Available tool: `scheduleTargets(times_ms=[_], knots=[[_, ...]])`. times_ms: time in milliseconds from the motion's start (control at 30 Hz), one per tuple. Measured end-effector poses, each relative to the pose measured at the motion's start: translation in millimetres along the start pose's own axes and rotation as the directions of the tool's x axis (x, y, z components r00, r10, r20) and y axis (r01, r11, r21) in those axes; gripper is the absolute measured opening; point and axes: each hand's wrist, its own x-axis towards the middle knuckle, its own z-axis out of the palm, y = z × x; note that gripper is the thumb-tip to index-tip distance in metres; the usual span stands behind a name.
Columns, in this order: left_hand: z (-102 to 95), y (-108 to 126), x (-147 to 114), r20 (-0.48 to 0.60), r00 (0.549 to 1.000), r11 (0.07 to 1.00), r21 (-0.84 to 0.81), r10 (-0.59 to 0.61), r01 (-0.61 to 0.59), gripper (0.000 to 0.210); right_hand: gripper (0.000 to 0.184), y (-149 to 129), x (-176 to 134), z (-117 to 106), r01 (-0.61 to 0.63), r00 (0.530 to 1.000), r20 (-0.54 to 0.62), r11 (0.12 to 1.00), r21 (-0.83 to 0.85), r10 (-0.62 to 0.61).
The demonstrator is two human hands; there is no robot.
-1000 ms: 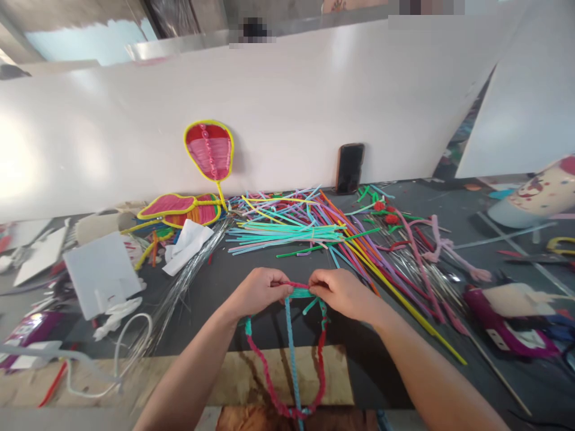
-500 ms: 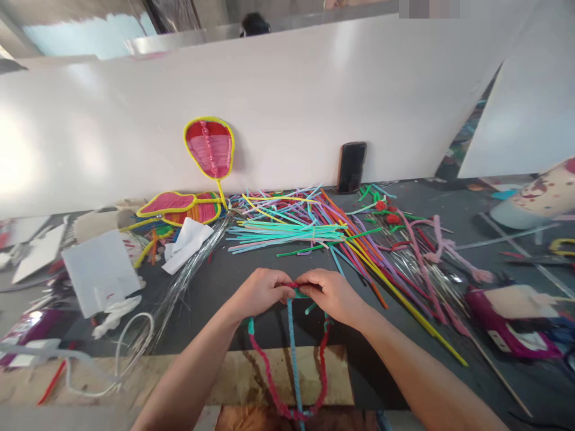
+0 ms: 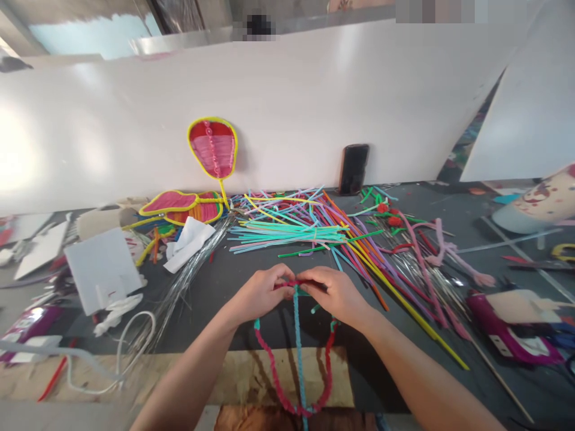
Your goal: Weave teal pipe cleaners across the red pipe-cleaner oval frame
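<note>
Between my hands hangs a frame of fuzzy pipe cleaners. Its crimson pipe cleaner loop (image 3: pixel 275 378) bends in a U toward the front edge, with teal ends at both sides. A light blue pipe cleaner stem (image 3: pixel 299 341) runs down its middle and crosses the bottom of the loop. My left hand (image 3: pixel 263 293), closed in a pinch, grips a short red pipe cleaner (image 3: pixel 294 282) at the top of the frame. My right hand (image 3: pixel 336 293) is closed on the same top part, where red meets teal. Its fingertips hide the exact join.
Loose pipe cleaners (image 3: pixel 291 232) lie beyond my hands, beside thin wires (image 3: pixel 191 269). A pink-and-yellow wire-framed piece (image 3: pixel 213 149) stands at the white panel (image 3: pixel 287 90), near a phone (image 3: pixel 354 169). Purple glue guns (image 3: pixel 512 335) and scissors (image 3: pixel 539 263) lie at the sides.
The frame and both hands appear slightly farther right, along with the whole view. My left fingers have shifted on the red pipe cleaner, leaving more of it showing between the hands.
</note>
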Motion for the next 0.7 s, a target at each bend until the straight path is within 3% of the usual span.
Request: scheduleTargets(times_ms=[200, 467, 567, 700], knots=[[0.3, 7.4, -1.0, -0.061, 0.996, 0.984, 0.169, 0.071, -0.06, 0.018, 0.011, 2.5, -0.1, 3.9, 0.079, 0.997, 0.002, 0.99, -0.113, -0.079], [3.2, 9.5, -2.6, -0.088, 0.994, 0.974, 0.223, 0.066, -0.045, 0.018, 0.019, 3.4, -1.8, 5.6, 0.098, 0.993, 0.082, 0.981, -0.165, -0.085], [2.8, 7.9, -0.8, -0.076, 0.996, 0.978, 0.203, 0.057, -0.041, 0.019, 0.018, 3.8, -0.3, 2.4, 0.011, 0.994, 0.108, 0.994, -0.112, 0.001], [-0.7, 0.4, 3.7, -0.082, 0.995, 0.997, 0.068, 0.048, -0.043, 0.02, 0.027, 11.2, 2.0, -9.5, -0.252, 0.963, 0.14, 0.953, 0.165, 0.23]])
